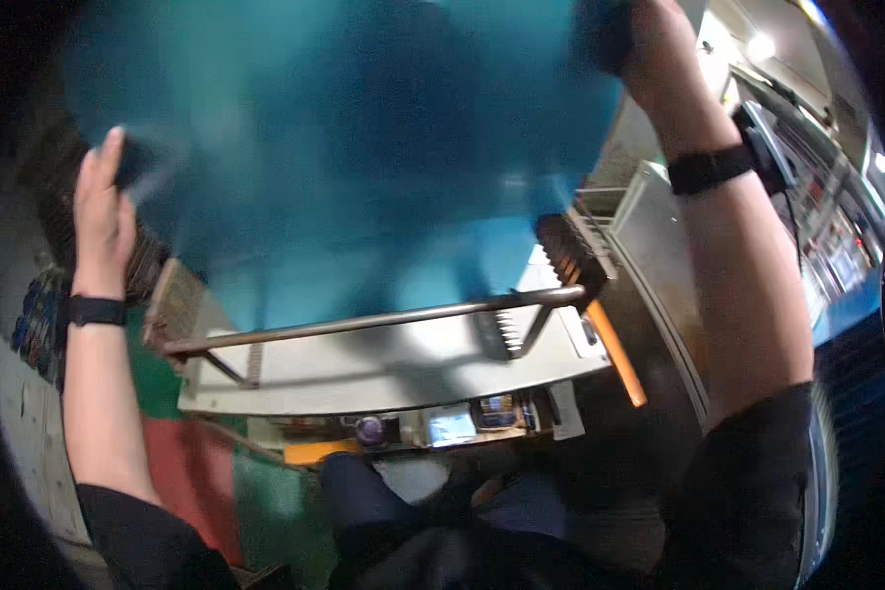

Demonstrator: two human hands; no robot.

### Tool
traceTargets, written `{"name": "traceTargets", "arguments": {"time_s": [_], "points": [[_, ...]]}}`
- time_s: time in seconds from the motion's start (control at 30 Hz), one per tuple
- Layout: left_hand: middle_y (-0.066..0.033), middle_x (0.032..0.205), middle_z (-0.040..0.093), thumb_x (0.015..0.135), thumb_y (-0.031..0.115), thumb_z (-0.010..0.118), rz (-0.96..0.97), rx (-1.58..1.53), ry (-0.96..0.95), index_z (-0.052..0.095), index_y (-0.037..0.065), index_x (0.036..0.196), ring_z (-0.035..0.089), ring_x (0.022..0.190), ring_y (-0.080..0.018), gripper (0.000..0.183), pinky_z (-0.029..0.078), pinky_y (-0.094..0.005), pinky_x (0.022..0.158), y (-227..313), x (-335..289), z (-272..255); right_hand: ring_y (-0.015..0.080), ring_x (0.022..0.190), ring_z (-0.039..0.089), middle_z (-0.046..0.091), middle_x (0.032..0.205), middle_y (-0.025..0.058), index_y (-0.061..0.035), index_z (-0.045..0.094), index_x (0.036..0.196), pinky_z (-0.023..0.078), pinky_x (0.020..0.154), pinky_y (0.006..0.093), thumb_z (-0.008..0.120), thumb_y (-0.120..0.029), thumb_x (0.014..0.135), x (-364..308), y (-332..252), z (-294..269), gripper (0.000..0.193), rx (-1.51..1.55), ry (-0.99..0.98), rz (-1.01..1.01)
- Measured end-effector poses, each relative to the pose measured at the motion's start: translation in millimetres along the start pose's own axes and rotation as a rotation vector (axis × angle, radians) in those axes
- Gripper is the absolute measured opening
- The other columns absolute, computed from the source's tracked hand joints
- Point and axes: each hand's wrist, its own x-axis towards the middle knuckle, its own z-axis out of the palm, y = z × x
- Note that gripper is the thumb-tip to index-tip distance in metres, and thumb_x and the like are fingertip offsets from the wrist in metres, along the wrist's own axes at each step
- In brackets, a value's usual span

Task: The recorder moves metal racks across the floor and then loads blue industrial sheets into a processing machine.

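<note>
A large teal sheet (364, 177) fills the upper middle, blurred, with dark shadows across it. At its left edge my left hand (103, 202) is raised with the fingers stretched out; I cannot tell whether the palm presses on the sheet. Up at the top right my right hand (649, 39) is at the sheet's upper right side, its fingers hidden by a dark patch and the picture's edge. Below the sheet, a metal bar (383, 321) runs across a white tabletop (364, 379), with toothed dark pieces (501, 334) beside it.
An orange handle (614, 354) slants off the table's right end. Under the tabletop, a shelf holds a purple round thing (370, 430), a bright rectangular thing (450, 427) and other small items. An orange strip (314, 452) sits at its left. A pale panel (659, 256) stands at right.
</note>
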Motion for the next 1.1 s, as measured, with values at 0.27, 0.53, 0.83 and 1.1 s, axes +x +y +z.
{"name": "traceTargets", "arguments": {"time_s": [0.27,0.53,0.83,1.1], "points": [[-0.0074,0.144,0.043,0.096,0.032,0.062,-0.045,0.019,0.139,0.029,-0.001,0.148,0.044,0.13,-0.0156,0.069,0.036,-0.0286,0.105,1.4,-1.0,24.3,0.0151,0.069,0.059,0.063,0.085,0.0056,-0.0023,0.06,0.112,0.048,0.058,0.0295,0.063,-0.038,0.093,18.0,18.7,-22.1,0.041,0.038,-0.055,-0.064],[-0.0007,0.129,0.053,0.099,0.029,0.058,-0.057,-0.005,0.029,0.052,0.008,0.134,0.048,0.119,-0.0094,0.041,0.039,-0.0251,0.099,-5.3,21.7,11.3,0.0198,0.075,0.061,0.063,0.091,0.0088,-0.0013,0.058,0.114,0.048,0.062,0.0339,0.062,-0.037,0.093,19.6,18.6,-25.6,0.042,0.025,0.067,-0.008],[-0.0035,0.131,0.051,0.096,0.033,0.063,-0.04,0.053,0.027,0.043,0.003,0.14,0.048,0.12,-0.0107,0.057,0.037,-0.0237,0.1,15.3,18.2,40.6,0.0211,0.087,0.059,0.062,0.097,0.0122,-0.0005,0.058,0.116,0.048,0.071,0.0339,0.061,-0.043,0.093,3.8,45.4,-51.2,0.048,0.05,-0.027,0.031],[-0.0013,0.1,0.06,0.096,0.029,0.063,0.017,0.069,-0.009,0.055,0.01,0.1,0.058,0.094,-0.0136,0.021,0.048,-0.0316,0.089,17.2,13.3,34.6,0.0226,0.082,0.059,0.061,0.094,0.0122,-0.0027,0.058,0.11,0.048,0.069,0.0341,0.058,-0.048,0.092,-3.6,23.8,-23.9,0.049,-0.019,0.264,0.286]]}}
